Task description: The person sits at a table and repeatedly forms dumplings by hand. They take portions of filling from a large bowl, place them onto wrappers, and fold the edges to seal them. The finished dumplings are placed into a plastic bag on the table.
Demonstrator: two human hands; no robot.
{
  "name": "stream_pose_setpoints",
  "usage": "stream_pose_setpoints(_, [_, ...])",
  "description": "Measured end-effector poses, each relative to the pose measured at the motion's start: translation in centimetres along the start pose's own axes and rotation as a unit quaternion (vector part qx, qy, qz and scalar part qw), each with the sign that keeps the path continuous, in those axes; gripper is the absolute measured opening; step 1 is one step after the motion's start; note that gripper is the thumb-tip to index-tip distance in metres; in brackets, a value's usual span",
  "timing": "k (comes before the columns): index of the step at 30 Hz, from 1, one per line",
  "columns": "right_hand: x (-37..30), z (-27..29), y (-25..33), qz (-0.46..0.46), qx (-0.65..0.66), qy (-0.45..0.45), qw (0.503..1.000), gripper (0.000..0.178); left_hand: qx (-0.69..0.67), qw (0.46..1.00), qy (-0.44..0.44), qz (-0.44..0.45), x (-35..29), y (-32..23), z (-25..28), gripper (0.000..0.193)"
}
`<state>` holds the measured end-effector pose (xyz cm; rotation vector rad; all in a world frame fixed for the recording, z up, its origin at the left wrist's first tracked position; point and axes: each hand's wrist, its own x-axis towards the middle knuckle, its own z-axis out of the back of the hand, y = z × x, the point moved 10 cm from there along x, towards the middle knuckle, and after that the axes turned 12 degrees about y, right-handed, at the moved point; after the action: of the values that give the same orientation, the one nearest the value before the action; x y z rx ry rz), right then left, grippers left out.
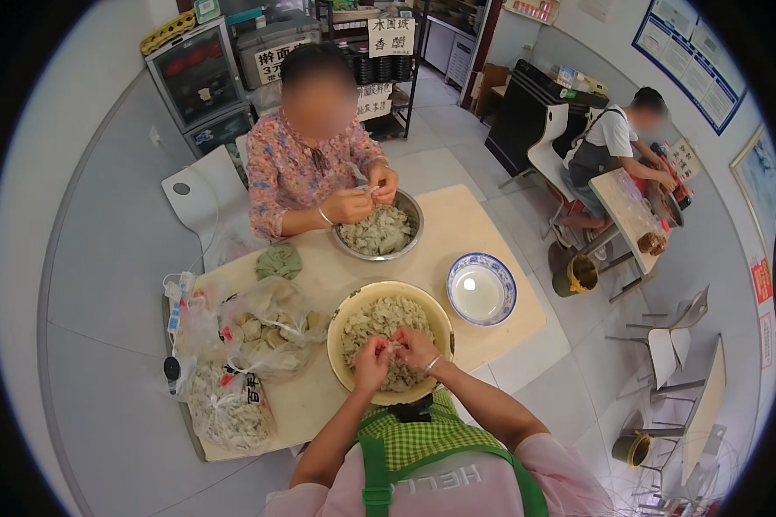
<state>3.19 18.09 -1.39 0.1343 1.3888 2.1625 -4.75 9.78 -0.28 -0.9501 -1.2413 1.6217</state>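
Basin first: that yellow enamel one (443, 324) sits at the near edge of the surface (474, 220), right in front of the green checked apron (418, 439), probably so the arms don't have to stretch. It holds a heap of pale torn pieces (375, 319), kinda mushroom-looking, can't swear to it.

Left hand (371, 362) and right hand (417, 348) meet just over the heap. Grip on both is a close pinch, thumbs and fingertips together on what looks like one small pale piece (393, 346). Guessing they stay low there so any bits land back in the basin.

Taking the basin as the clock's centre: a steel bowl (417, 228) is at 12, under a co-worker's hands (384, 184), so each person gets their own container. Clear plastic bag (276, 332) of similar stuff at 9, another bag (228, 418) at 8, both handy for the left side I'd say. Blue-and-white bowl (453, 306) sits at 2, apart from the bags; can't tell what's in it.
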Motion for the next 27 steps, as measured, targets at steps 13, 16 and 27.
stream_pose_setpoints(13, [-0.6, 1.3, 1.0, -0.023, 0.290, -0.021, 0.957, 0.013, -0.111, 0.993, -0.005, 0.031, 1.2, 1.6, 0.3, 0.013])
stream_pose_setpoints(16, [-0.4, 1.4, 1.1, -0.047, 0.196, -0.001, 0.979, 0.013, -0.142, 0.987, 0.026, 0.075, 1.0, 2.2, -0.4, 0.012])
stream_pose_setpoints(27, [1.1, 4.3, -1.5, -0.037, -0.051, -0.023, 0.998, 0.023, 0.280, 0.958, 0.031, 0.050, 0.7, -1.6, 2.5, 0.026])
